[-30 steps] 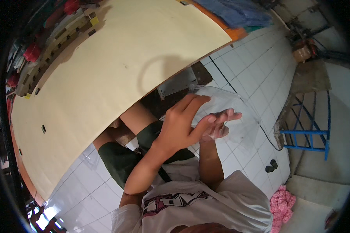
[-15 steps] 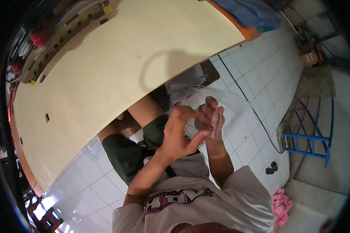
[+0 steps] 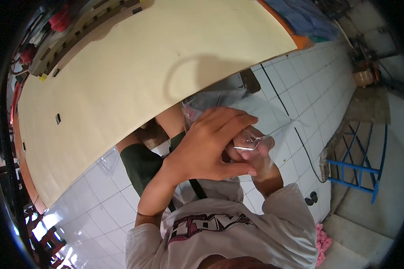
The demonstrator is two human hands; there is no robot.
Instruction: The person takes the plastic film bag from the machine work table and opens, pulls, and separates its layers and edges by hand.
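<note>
The left hand (image 3: 204, 147) makes a wide curve, its thumb spread away from its fingers, partly in front of the right hand (image 3: 256, 148), which shows through thin clear plastic (image 3: 273, 128) near the table (image 3: 121, 80), and I cannot tell if that hand pinches it.

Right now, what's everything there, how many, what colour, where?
table: one, cream, top
cloth: one, blue, top right
box: one, brown, right
frame: one, blue, right
cable: one, black, floor
lumps: two, dark, floor right
bundle: one, pink, bottom right
tiles: many, white, floor
plastic: two, clear, at hands, by table
clutter: too blurred, left edge
shirt: one, grey, bottom
shorts: one, green, lap
legs: two, bare, mid-left
left hand: one, bare, centre
right hand: one, under plastic, centre
</note>
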